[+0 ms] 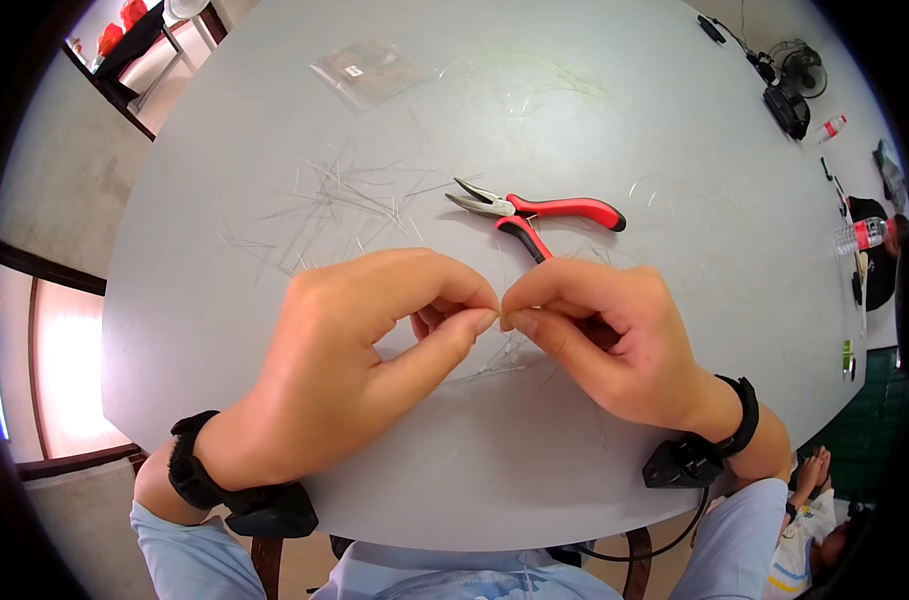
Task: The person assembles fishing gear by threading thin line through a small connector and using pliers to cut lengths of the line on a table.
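My left hand (365, 350) and my right hand (610, 335) meet over the near middle of the table, thumb and forefinger of each pinched, fingertips almost touching. What they pinch is too small to make out. Just beyond the right hand lie bent-nose pliers (520, 208) with red and black handles, jaws apart and pointing left. Thin silvery wire or pin pieces (350, 195) are scattered beyond the left hand. More fine pieces (505, 360) lie under the fingertips, partly hidden by the hands.
The grey table (225, 350) has a curved edge. A clear plastic bag (370, 72) lies at the far side, beside a loose coil of thin pale line (545, 80). At the right stand a small fan (804, 72) and a water bottle (860, 237). Another person (810, 530) sits at lower right.
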Available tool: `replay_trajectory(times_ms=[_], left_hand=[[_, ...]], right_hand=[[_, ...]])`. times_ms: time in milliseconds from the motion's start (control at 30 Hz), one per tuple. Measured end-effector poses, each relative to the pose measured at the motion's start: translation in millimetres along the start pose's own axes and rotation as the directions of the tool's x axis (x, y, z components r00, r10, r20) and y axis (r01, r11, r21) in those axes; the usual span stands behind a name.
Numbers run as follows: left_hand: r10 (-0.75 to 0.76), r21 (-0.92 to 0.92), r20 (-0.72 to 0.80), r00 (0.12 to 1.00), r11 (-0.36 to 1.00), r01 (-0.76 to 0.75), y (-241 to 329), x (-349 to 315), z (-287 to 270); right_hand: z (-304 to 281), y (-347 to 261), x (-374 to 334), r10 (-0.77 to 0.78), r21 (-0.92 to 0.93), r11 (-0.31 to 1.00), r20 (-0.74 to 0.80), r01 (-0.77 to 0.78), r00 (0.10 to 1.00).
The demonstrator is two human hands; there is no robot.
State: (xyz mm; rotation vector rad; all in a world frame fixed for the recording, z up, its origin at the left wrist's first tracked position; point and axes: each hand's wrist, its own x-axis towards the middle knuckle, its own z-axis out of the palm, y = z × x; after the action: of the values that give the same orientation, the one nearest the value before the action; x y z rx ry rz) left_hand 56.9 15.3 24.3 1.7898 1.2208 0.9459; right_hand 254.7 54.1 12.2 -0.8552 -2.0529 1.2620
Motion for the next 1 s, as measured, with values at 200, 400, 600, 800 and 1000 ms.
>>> replay_trajectory(times_ms=[200,400,600,800,1000], left_hand=[[0.0,-0.055,-0.046,0.999,0.998,-0.002,-1.4,2.0,3.0],[0.017,-0.065,-0.037,0.999,0.998,-0.02,-6.1,3.6,2.7],[-0.008,-0.159,-0.06,0.998,0.987,-0.001,-6.5,3.1,4.9],[-0.061,-0.279,-0.071,0.996,0.959,0.039,-7.9,4.0,5.3],[-0.017,-0.254,-0.087,0.996,0.967,-0.005,-6.2,3.4,7.4]], right_hand=[[0.1,2.1,-0.3,0.097,0.166,0.982,-0.018,-0.093,0.995],[1.5,3.5,-1.5,0.118,0.206,0.972,-0.023,-0.11,0.993],[1.0,-0.2,-1.7,0.19,0.296,0.937,0.022,-0.188,0.982],[-0.1,-5.5,-0.9,0.249,0.322,0.912,0.053,-0.253,0.967],[1.7,-2.0,-1.4,0.238,0.35,0.905,0.056,-0.242,0.97]])
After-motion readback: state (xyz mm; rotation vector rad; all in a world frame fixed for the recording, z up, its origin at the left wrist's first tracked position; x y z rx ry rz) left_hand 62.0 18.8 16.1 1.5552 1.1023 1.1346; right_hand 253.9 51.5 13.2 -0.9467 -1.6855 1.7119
